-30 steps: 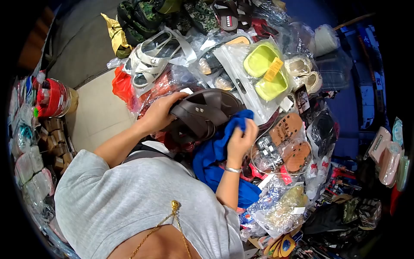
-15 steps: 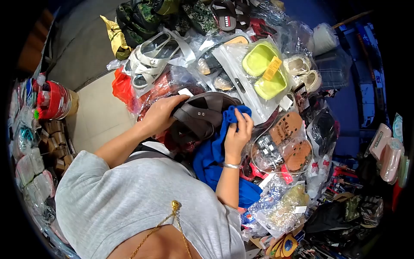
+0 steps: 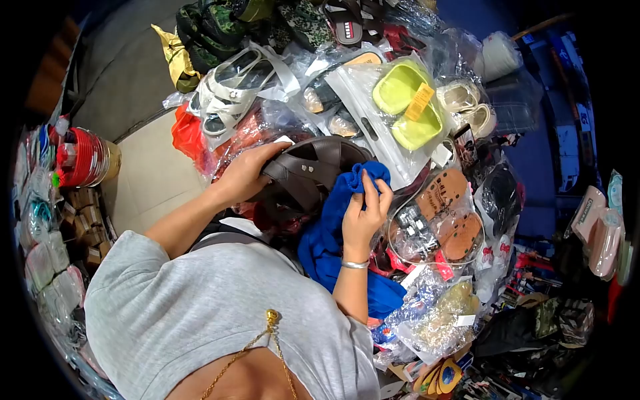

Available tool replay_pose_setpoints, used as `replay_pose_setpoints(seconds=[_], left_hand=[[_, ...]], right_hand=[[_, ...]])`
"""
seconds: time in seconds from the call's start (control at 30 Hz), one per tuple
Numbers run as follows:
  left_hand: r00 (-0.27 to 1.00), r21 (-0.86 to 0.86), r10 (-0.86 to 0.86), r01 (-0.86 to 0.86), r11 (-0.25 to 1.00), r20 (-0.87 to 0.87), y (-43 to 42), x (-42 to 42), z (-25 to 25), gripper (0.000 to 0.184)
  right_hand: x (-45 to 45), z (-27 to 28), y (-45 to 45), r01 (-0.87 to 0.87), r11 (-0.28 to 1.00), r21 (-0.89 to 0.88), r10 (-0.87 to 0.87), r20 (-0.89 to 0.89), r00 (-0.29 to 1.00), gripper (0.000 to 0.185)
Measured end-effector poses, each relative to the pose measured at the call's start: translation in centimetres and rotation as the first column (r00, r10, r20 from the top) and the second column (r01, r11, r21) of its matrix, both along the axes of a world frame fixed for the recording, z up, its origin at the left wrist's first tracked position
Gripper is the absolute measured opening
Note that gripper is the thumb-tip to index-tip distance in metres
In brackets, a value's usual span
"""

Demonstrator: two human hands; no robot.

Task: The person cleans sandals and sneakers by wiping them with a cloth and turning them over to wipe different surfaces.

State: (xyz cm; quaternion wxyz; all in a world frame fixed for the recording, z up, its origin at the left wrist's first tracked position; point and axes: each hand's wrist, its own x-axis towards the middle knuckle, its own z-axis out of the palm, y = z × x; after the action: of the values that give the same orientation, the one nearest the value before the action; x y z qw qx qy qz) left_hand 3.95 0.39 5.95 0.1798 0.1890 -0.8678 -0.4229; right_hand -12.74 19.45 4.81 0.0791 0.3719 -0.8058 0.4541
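A dark brown, strapped sandal with small silver studs (image 3: pixel 308 168) is at the centre of the frame, its left end gripped by the left hand (image 3: pixel 247 175). The right hand (image 3: pixel 364 217), its fingers bent, holds the top of a bunched bright blue cloth (image 3: pixel 325 230); that top overlaps the sandal's right end in view, though I cannot tell whether they touch. The cloth hangs toward the lower centre. Above and right lie lime-green, rounded plastic clogs (image 3: pixel 417 133) in a clear bag; at upper left of centre, white strappy sandals (image 3: pixel 230 93) in clear plastic. Right of centre, tan-brown flat soles (image 3: pixel 443 193) lie in clear wrapping. Cream-coloured shoes (image 3: pixel 481 121) are at upper right.
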Motion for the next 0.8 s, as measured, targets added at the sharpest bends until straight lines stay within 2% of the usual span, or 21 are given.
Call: replay_pose_setpoints(seconds=[0.03, 0.13, 0.17, 0.23, 0.3, 0.37, 0.4, 0.43, 0.47, 0.53, 0.63, 0.7, 0.73, 0.77, 0.8], left_hand=[[1.000, 0.001, -0.006, 0.006, 1.000, 0.003, 0.0, -0.2, 0.0, 0.061], [0.997, -0.079, -0.070, 0.068, 0.995, -0.018, -0.1, -0.3, -0.3, 0.067], [0.997, -0.085, -0.069, 0.068, 0.994, -0.019, -0.1, -0.2, -0.1, 0.067], [0.996, -0.076, -0.054, 0.059, 0.995, 0.068, -0.1, 0.2, 0.2, 0.067], [0.998, -0.072, -0.040, 0.044, 0.996, 0.050, -0.2, 0.5, -0.9, 0.068], [0.999, -0.037, -0.029, 0.029, 0.999, 0.015, -0.1, 0.5, -1.2, 0.069], [1.000, -0.060, -0.017, 0.017, 0.998, -0.005, -0.1, 0.6, -1.2, 0.069], [1.000, -0.001, -0.014, 0.014, 1.000, 0.000, -0.2, 0.6, -1.0, 0.070], [1.000, -0.003, -0.023, 0.023, 1.000, 0.004, -0.3, 0.4, -0.7, 0.070], [0.999, -0.002, -0.044, 0.044, 0.999, 0.018, -0.1, 0.2, -0.3, 0.071], [0.998, 0.031, -0.063, 0.062, 0.998, 0.027, -0.3, 0.0, 0.1, 0.072], [0.996, -0.009, -0.053, 0.053, 0.999, 0.073, -0.5, 0.3, -0.3, 0.072], [0.998, -0.042, -0.019, 0.022, 0.999, 0.052, -0.3, 0.7, -0.7, 0.065], [0.999, -0.039, -0.013, 0.015, 0.999, 0.050, -0.7, 1.1, -0.4, 0.065], [0.984, 0.171, -0.101, 0.076, 0.982, 0.145, -1.2, 1.5, 0.2, 0.060]], right_hand=[[1.0, 1.4, -0.5, 0.006, 1.000, 0.001, -0.006, 0.003, 1.000, 0.048], [3.1, 3.7, -3.4, -0.230, 0.973, 0.001, 0.224, -0.244, 0.944, 0.049], [3.5, 3.0, -3.9, -0.238, 0.966, 0.098, 0.256, -0.263, 0.930, 0.047], [2.1, -0.7, -3.5, -0.229, 0.965, 0.127, 0.252, -0.213, 0.944, 0.050], [0.6, -2.6, -1.8, -0.150, 0.982, 0.118, 0.175, -0.239, 0.955, 0.050], [-0.4, -1.5, -0.2, -0.019, 0.987, 0.162, 0.039, -0.123, 0.992, 0.047], [-0.7, -0.9, 0.5, 0.011, 0.996, 0.084, -0.008, -0.042, 0.999, 0.046], [-0.8, 0.1, 0.7, 0.051, 0.999, 0.005, -0.051, 0.040, 0.998, 0.044], [-0.4, 1.4, 0.5, 0.039, 0.999, -0.012, -0.040, -0.139, 0.989, 0.044], [2.2, 4.0, -1.0, -0.106, 0.994, 0.016, 0.107, -0.169, 0.980, 0.045], [4.4, 3.3, -3.7, -0.295, 0.941, 0.166, 0.332, -0.274, 0.903, 0.051], [2.5, -0.1, -3.3, -0.235, 0.949, 0.212, 0.288, -0.267, 0.920, 0.051], [1.4, -0.9, -2.8, -0.182, 0.963, 0.198, 0.222, -0.198, 0.955, 0.048], [0.4, -1.3, -2.0, -0.125, 0.974, 0.191, 0.151, -0.127, 0.980, 0.046], [-0.4, -1.0, -1.4, -0.073, 0.979, 0.190, 0.093, -0.098, 0.991, 0.044]])
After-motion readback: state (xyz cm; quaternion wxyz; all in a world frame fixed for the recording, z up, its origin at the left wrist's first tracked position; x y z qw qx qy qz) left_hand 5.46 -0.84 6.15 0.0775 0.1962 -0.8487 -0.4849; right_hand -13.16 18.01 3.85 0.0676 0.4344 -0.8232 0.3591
